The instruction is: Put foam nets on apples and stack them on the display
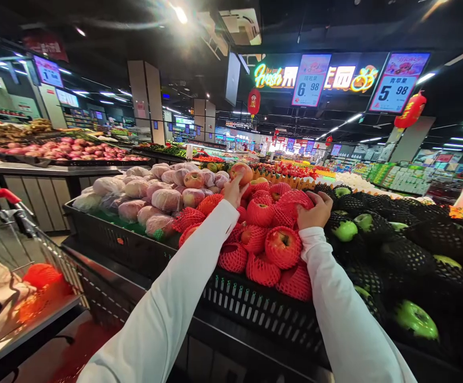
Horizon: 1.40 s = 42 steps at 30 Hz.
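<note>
Sitting up at the far edge of the red heap, the bare apple (241,173) is in your left hand (233,192), raised just above the neighbouring fruit. It is round, with no long axis to speak of. From your right hand (315,210), it lies to the left and a little farther out, with part of the heap between, so your left is plainly the nearer one: it is already on the fruit.

Your left thumb and fingers are spread only to the apple's width and clamped around its near, lower side. Your right hand is bent tightly onto the right end of a red foam net (294,201); whether fruit sits inside that net, you can't make out from here. Your two hands are well apart.

Below and between your forearms, red-netted apples (282,247) fill the slotted black crate (263,314). To the left of them lie apples in clear film (167,199); to the right, past your right hand, green apples in black nets (345,230). Farther out, at your lower left, stands a shopping cart with a red handle (0,196).
</note>
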### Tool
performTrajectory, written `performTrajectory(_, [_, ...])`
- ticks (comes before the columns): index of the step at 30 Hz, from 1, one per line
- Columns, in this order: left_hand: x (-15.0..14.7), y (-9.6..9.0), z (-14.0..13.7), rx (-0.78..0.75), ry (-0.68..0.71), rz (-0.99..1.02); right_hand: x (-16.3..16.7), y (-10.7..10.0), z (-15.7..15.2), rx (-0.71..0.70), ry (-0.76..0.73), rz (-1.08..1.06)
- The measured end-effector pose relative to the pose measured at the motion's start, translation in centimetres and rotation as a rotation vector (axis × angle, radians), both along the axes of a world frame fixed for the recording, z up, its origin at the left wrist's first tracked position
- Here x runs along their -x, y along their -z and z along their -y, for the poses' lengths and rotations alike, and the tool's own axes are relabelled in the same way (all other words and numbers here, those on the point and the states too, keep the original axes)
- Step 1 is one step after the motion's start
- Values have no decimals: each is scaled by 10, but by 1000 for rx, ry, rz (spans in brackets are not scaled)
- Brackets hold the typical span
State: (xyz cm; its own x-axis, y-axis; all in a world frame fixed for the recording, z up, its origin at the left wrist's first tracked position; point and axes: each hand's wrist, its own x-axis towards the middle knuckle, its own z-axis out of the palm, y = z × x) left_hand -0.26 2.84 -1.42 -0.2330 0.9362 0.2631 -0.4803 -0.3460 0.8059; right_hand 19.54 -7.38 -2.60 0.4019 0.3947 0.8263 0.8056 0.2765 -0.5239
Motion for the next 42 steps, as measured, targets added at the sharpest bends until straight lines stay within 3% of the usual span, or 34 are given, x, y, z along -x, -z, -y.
performTrajectory(4, [-6, -7, 23, -134, 300, 190, 3, 0, -2, 66, -13, -63])
performTrajectory(7, [-11, -4, 37, -285, 470, 178, 6, -3, -2, 53, -31, -165])
performTrajectory(10, [-13, 0, 48, -452, 559, -32, 10, -6, -2, 12, -55, -225])
performTrajectory(15, [-13, -6, 70, -863, 666, -621, 10, -7, -4, -1, -122, -218])
performTrajectory(18, [-17, -9, 76, -990, 557, -817, 8, -6, -4, 3, -163, -213])
performTrajectory(24, [-23, -1, 61, -826, 415, -679, 11, -4, -3, -37, -281, -151])
performTrajectory(30, [-22, 1, 50, -823, -111, -646, 19, -4, -3, -120, -429, -139])
performTrajectory(33, [-23, 2, 49, -869, -295, -711, 19, -4, -3, -133, -457, -143])
performTrajectory(38, [-25, 6, 48, -904, -425, -787, 17, -2, -3, -138, -447, -145])
performTrajectory(42, [-26, 6, 45, -858, -385, -695, 16, -4, -1, -175, -296, 27])
